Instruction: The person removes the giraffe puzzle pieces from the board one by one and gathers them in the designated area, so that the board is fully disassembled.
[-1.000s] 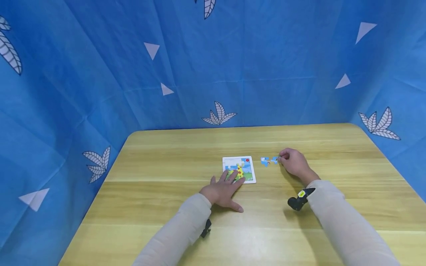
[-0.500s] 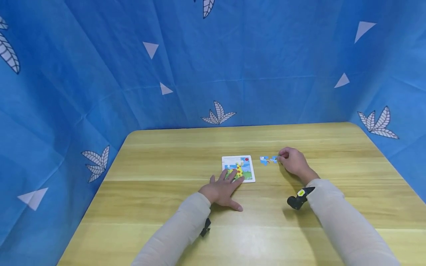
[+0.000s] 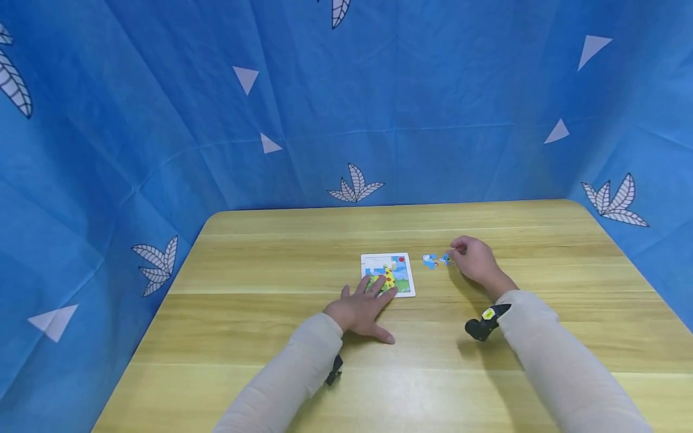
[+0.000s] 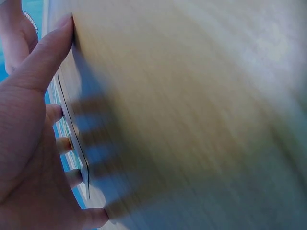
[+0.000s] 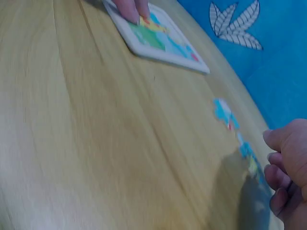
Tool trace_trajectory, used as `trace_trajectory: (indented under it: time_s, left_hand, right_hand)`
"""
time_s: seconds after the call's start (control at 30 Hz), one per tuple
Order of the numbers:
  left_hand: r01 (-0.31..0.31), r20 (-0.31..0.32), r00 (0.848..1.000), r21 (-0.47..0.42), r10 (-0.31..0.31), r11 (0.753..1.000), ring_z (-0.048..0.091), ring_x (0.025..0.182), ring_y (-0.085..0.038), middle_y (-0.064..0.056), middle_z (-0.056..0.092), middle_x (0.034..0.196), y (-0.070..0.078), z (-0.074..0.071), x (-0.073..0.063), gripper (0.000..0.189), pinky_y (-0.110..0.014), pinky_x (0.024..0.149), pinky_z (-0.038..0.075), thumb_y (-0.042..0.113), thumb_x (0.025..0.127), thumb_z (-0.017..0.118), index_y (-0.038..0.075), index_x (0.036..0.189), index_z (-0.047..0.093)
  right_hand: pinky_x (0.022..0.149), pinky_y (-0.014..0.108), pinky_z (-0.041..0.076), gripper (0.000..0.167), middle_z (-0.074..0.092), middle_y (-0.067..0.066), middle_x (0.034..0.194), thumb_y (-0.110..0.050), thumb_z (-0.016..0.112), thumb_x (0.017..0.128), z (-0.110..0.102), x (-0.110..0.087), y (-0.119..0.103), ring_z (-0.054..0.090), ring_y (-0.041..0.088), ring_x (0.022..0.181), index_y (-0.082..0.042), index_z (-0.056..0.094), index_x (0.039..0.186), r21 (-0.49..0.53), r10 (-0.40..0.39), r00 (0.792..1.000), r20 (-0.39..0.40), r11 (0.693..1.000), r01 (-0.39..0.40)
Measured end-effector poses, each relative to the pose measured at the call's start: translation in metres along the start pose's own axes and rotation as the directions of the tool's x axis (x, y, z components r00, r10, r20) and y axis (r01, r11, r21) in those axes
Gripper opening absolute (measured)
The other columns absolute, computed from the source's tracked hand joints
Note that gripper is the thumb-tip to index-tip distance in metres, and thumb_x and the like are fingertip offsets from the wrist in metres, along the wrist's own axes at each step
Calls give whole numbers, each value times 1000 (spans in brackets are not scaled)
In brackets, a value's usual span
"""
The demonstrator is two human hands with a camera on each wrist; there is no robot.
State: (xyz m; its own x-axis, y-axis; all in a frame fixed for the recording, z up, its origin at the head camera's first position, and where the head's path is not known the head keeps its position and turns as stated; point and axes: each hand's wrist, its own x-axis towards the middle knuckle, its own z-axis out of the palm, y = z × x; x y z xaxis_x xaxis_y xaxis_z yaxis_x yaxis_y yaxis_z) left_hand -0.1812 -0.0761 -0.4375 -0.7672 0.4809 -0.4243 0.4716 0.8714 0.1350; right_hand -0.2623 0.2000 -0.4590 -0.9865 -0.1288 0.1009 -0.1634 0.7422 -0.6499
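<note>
A white-framed jigsaw puzzle [image 3: 407, 267] with a yellow giraffe lies flat on the table. Its upper left part is pale and bare. My left hand [image 3: 360, 310] is spread, its fingertips resting on the puzzle's near side and its thumb stretched over the tabletop. To the puzzle's right lie small blue jigsaw pieces [image 3: 430, 261], also seen as blue-and-white pieces [image 5: 224, 114] in the right wrist view. My right hand [image 3: 475, 262] hovers beside the rightmost ones, fingers loosely bent, with the thumb apart from them. No piece shows between its fingers.
The wooden table [image 3: 260, 252] is bounded at the back and sides by a blue curtain [image 3: 303, 96] with leaf and triangle prints. Black wrist cameras [image 3: 487, 322] sit at the sleeve cuffs.
My right hand has shifted slightly leftward and up, and its thumb and forefinger have moved apart. The left hand and the puzzle stay where they were.
</note>
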Motion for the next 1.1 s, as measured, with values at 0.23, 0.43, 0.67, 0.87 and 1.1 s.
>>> trace_trajectory:
  time_s: [0.23, 0.43, 0.67, 0.87, 1.1]
  left_hand:
    - [0, 0, 1000, 0, 0, 1000, -3, 146, -30, 0, -2, 160, -1, 0, 0, 100, -64, 109, 14, 69, 74, 61, 33, 152, 10]
    - [1, 10, 1000, -2, -1, 1000, -3, 146, -29, 1, -3, 160, -1, 0, 0, 100, -63, 109, 14, 70, 75, 60, 35, 152, 8]
    - [6, 8, 1000, 10, -6, 1000, -1, 146, -29, 1, -2, 160, 0, 0, 0, 100, -63, 109, 16, 71, 74, 59, 35, 152, 8]
    - [3, 5, 1000, 17, -3, 1000, 0, 146, -30, 0, -2, 160, -1, 0, 2, 100, -63, 108, 17, 72, 74, 59, 34, 152, 9]
    - [5, 16, 1000, 17, -6, 1000, 0, 146, -30, 0, -1, 160, 1, -2, 1, 100, -64, 108, 17, 71, 74, 59, 34, 152, 9]
  right_hand:
    - [83, 48, 47, 31, 62, 23, 105, -17, 53, 95, 7, 6, -21, 58, 38, 101, 6, 58, 115, 52, -49, 998, 51, 998, 46]
    - [83, 46, 47, 30, 63, 18, 103, -19, 54, 96, 13, 9, -32, 59, 34, 100, 3, 60, 114, 74, -65, 993, 96, 996, 58]
    - [82, 45, 49, 26, 65, 17, 99, -17, 56, 94, 23, 9, -45, 61, 32, 94, 3, 63, 109, 97, -113, 988, 102, 990, 103]
    - [83, 44, 49, 26, 66, 15, 99, -16, 57, 93, 34, 12, -59, 62, 30, 94, 3, 65, 109, 91, -163, 979, 123, 984, 152]
    - [81, 42, 49, 20, 67, 12, 96, -15, 59, 93, 48, 15, -70, 61, 25, 90, 0, 68, 103, 71, -186, 965, 187, 982, 176]
